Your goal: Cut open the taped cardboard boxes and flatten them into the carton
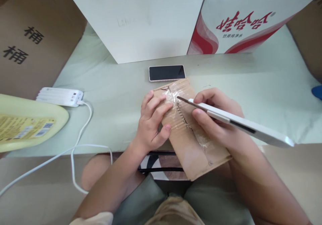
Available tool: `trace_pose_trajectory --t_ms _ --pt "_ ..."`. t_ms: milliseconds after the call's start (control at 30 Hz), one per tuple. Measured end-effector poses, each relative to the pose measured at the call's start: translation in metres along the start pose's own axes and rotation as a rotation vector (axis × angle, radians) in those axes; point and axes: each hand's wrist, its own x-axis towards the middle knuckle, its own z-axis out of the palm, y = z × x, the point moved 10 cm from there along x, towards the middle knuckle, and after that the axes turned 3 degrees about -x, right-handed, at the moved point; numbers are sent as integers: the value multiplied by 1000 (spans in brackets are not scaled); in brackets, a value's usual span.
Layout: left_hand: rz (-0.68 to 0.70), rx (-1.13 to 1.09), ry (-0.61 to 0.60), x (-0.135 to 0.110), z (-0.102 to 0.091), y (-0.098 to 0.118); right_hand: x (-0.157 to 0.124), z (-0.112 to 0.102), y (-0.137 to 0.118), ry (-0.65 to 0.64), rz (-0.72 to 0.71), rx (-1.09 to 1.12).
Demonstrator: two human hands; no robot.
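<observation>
A flat brown cardboard box [187, 151], wrapped in clear tape, lies at an angle over the front edge of the table, its near end above the lap. A dark jagged line runs along the taped middle. My left hand [153, 121] rests on the box's left side, fingers spread over the tape and thumb near the edge. In my right hand [216, 114] is a white utility knife [241, 124], gripped between thumb and fingers. Its dark blade points left, with the tip at the tape close to my left fingertips; I cannot tell whether it touches.
Beyond the box lies a phone [167, 73]. A white carton [151, 23] and a red-and-white carton [233, 27] stand behind. At left are a large brown carton [37, 50], a power bank [59, 96] with a white cable [83, 127], and a yellow bottle [30, 122].
</observation>
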Motion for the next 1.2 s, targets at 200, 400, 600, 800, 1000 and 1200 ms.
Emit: trace_pose_trajectory --t_ms 200,400,600,800,1000,1200 --pt "9 18 2 1 0 1 -1 4 -4 -81 -40 -6" --pt "15 8 -2 1 0 3 1 7 -10 -110 -123 -160" --pt "8 3 4 2 0 3 2 6 -22 -61 -259 -232" --pt "4 -17 0 0 1 1 0 7 -21 -43 -249 -290" --pt "35 -21 32 2 -1 4 0 11 -19 -61 -223 -324" --pt "5 5 14 1 0 1 0 10 -22 -64 -255 -305"
